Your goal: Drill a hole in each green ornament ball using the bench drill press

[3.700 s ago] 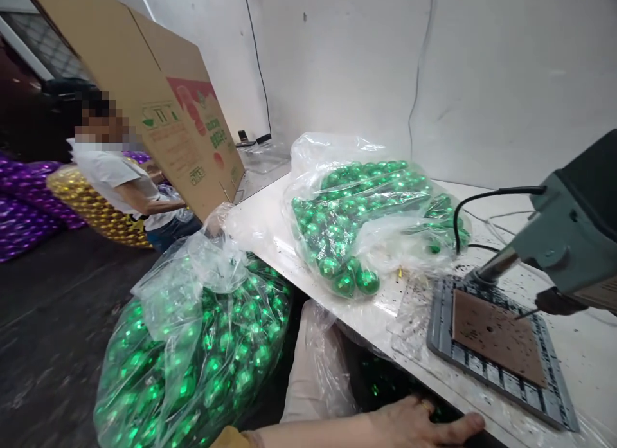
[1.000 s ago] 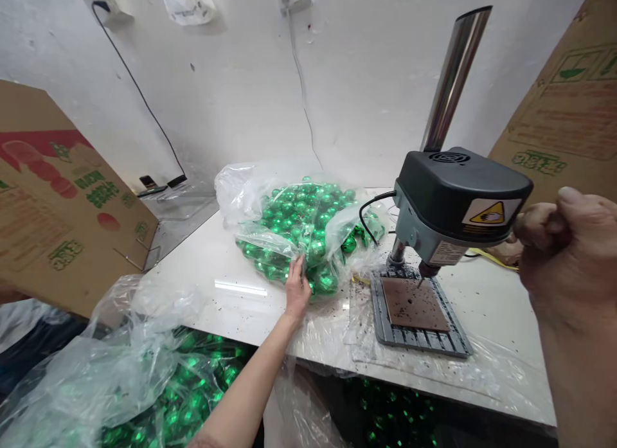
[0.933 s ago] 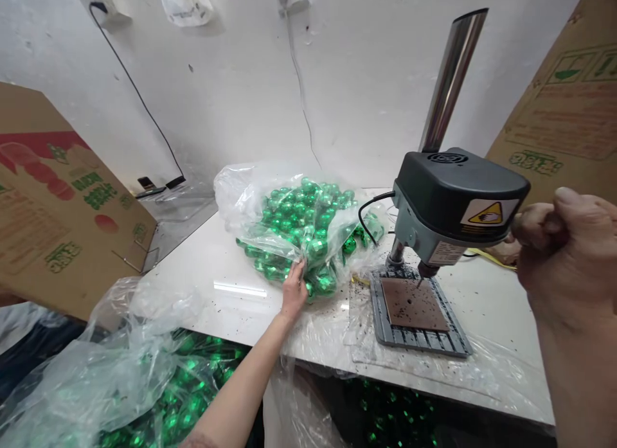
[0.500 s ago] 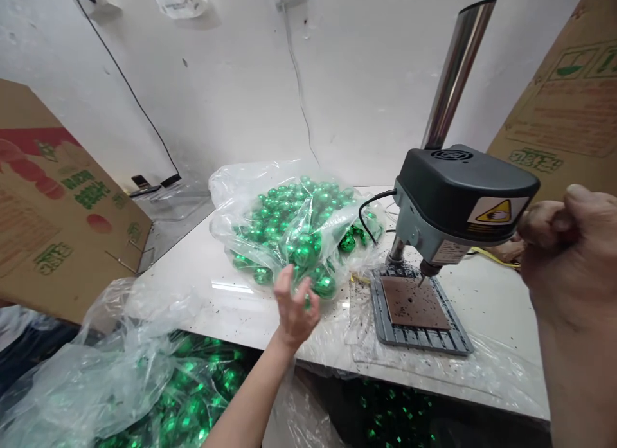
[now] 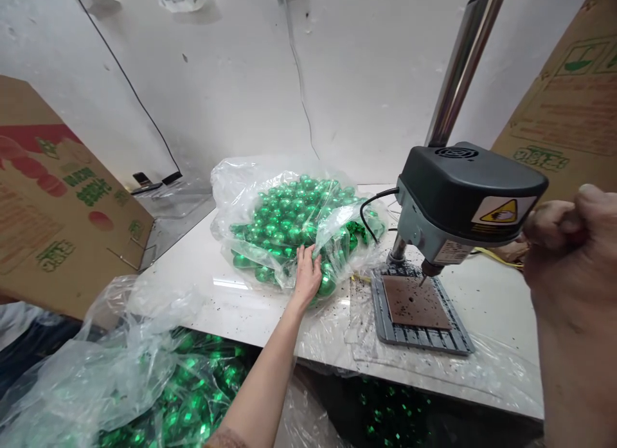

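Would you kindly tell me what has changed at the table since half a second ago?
The left hand has moved forward and slightly to the right, and lies against the near side of the clear bag of green balls. The right hand stayed closed beside the drill; the brown board kept its place.

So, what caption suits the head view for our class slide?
Left hand at a clear bag of green balls, beside a drill press.

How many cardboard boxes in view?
2: one box at the picture's left edge; another box at upper right, partly behind the drill press. More may be hidden.
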Demonstrator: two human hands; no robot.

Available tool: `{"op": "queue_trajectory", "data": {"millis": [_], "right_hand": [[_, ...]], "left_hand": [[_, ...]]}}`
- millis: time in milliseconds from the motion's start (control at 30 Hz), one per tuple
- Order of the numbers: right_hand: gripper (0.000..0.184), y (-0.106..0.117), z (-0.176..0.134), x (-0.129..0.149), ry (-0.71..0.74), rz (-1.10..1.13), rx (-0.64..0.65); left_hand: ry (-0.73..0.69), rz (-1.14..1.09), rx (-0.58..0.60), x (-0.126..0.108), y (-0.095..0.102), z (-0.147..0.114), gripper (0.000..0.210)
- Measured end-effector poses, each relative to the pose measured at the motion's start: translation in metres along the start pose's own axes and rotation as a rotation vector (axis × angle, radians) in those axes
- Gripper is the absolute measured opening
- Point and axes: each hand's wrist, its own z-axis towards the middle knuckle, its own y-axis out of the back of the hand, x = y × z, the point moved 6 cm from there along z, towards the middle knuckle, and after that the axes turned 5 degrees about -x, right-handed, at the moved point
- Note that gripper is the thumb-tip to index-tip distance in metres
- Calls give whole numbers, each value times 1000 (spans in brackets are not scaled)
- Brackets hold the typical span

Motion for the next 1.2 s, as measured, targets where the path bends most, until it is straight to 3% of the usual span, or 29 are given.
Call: {"op": "queue_trajectory", "data": {"millis": [133, 233, 467, 533, 600, 700, 767, 833, 900, 1000, 1200], "right_hand": [[41, 0, 0, -1, 26, 17, 8], [42, 0, -1, -1, 17, 26, 24], [45, -1, 0, 0, -28, 65, 83], [46, -1, 1, 0, -29, 77, 98], [46, 0, 1, -1, -32, 90, 109], [44, 1, 1, -3, -46, 87, 127], [43, 2, 2, -5, -57, 84, 132], [42, 4, 2, -8, -75, 82, 138], [41, 6, 2, -10, -89, 84, 147], [40, 7, 3, -11, -99, 91, 164], [40, 5, 3, -10, -96, 104, 165]], "left_hand": [[-56, 64, 151, 5, -3, -6, 64], [-8, 155, 142, 14, 7, -9, 71], [7, 250, 95, 16, 39, -16, 61], [-22, 303, -31, 0, 45, -19, 61], [-191, 354, -103, -31, 40, -23, 60], [-572, 372, 73, -83, 4, -31, 50], [-678, 409, 197, -100, -19, -31, 37], [-618, 497, 225, -100, -29, -21, 24], [-484, 589, 188, -89, -28, -12, 16], [-347, 666, 125, -70, -14, -11, 16], [-230, 739, 130, -42, 15, -29, 11]]}}
